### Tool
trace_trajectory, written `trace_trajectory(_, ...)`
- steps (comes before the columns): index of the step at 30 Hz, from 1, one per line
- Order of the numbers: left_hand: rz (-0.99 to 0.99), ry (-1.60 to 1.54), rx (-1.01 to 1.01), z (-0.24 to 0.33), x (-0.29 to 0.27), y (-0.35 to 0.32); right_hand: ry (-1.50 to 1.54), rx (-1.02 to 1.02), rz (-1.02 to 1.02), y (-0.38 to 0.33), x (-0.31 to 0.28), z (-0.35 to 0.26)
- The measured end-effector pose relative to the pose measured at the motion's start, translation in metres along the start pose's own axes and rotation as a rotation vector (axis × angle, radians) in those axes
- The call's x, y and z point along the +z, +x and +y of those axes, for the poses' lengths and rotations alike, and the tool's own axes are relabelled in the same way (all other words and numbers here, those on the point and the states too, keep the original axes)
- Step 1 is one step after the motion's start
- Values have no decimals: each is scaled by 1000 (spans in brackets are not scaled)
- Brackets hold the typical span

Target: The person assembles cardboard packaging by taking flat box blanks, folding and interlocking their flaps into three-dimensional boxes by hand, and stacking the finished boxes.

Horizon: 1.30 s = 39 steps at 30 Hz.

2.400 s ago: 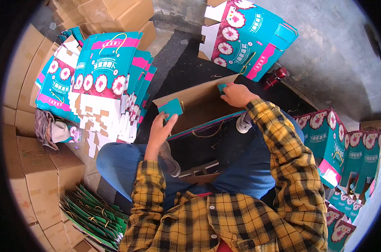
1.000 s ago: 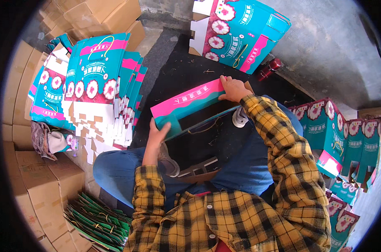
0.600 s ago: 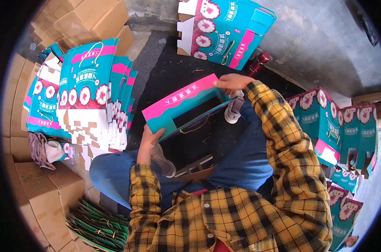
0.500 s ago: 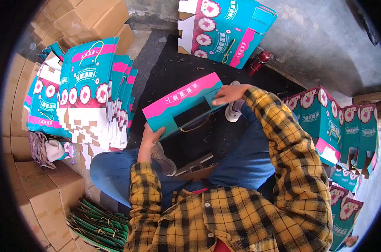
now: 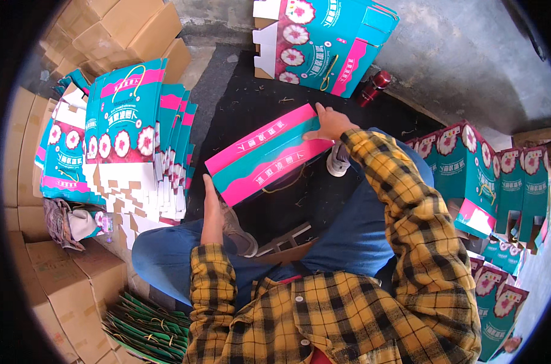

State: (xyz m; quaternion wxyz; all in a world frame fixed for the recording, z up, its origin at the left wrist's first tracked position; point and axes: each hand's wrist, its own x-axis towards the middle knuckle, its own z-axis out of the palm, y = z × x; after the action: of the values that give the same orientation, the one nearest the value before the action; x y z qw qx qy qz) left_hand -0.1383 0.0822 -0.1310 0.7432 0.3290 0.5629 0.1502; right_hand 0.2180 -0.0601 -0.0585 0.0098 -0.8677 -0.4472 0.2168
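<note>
While the left hand, flat and unclasped, is at the left end of the teal-and-pink box, the right hand holds its far right corner, thumb on top. It sits before the person, folded panels hiding its inside. Brown cartons line the left; I can't see inside them.
</note>
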Motion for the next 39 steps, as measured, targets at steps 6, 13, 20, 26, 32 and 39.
trace_trajectory(6, -30, 380, -38, -5, 14, -4, 245, 130, -218, 15, 30, 16)
trace_trajectory(13, -148, 329, -56, -14, -8, 12, 406, 141, -258, 24, 38, 21)
trace_trajectory(20, -210, 221, 200, -5, 24, 11, 498, 0, 126, -14, -46, 20)
trace_trajectory(26, -385, 0, 499, 24, 95, -39, 357, -97, 814, -151, -116, 18)
trace_trajectory(32, -368, 683, 1013, 34, 191, -112, 873, -132, 1334, -299, -135, 95)
trace_trajectory(39, -1067, 468, 1259, -47, 375, -249, 1230, 150, 1759, -463, -86, 271)
